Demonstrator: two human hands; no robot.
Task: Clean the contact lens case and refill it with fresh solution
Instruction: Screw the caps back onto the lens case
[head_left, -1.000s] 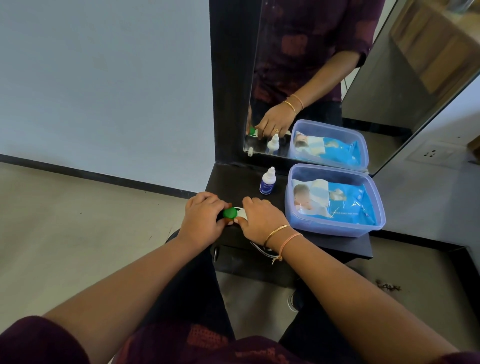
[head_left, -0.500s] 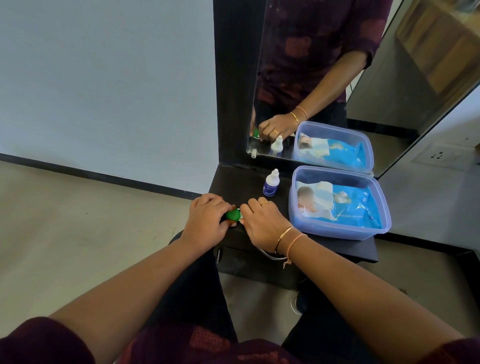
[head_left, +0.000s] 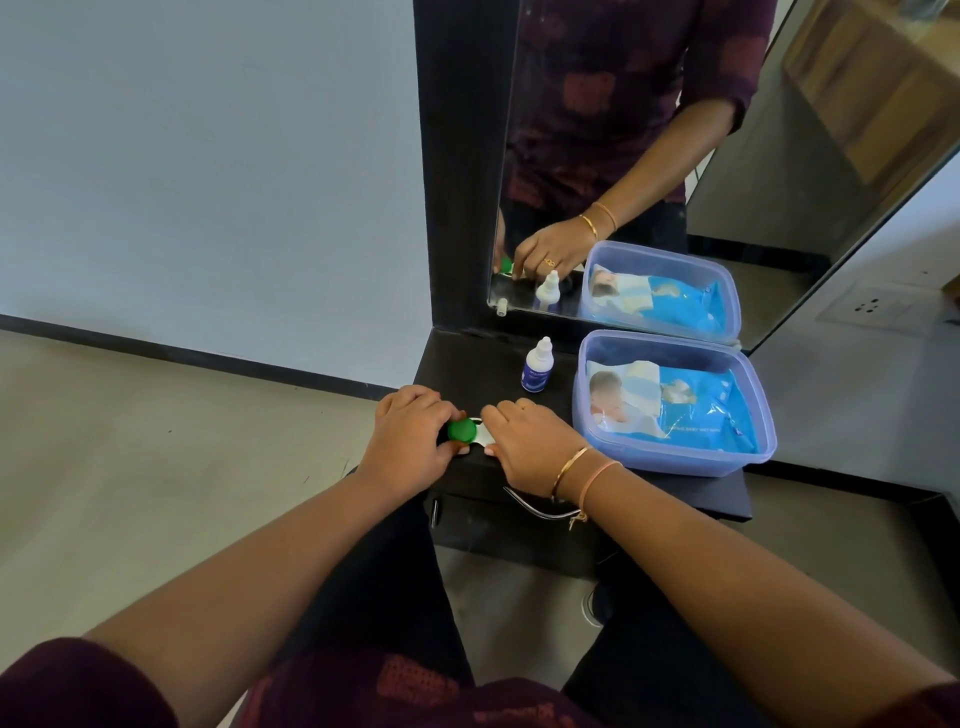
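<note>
The mirror (head_left: 649, 156) closes off the far side, so all my working room is the narrow dark bench (head_left: 675, 493) before it, whose near edge drops straight to the floor. The clear tub (head_left: 675, 457) of wipes (head_left: 691, 410) takes up the right half. I judge it is parked there to keep a wipe within reach for the cleaning. That leaves only the left near corner free, and both hands work there. My left hand (head_left: 410, 441) has its grip curled round the green cap (head_left: 461, 430), which I read as a twist to unscrew it. My right hand (head_left: 535, 447) has its grip bent over the white end of the contact lens case (head_left: 480, 439), pinning it to the bench so the body does not turn with the cap. The case lies flat between the two hands, right at the near edge, and a slip could send it to the floor. The solution bottle (head_left: 536, 366) stands upright behind the right hand, clear of it, ready for the refill
</note>
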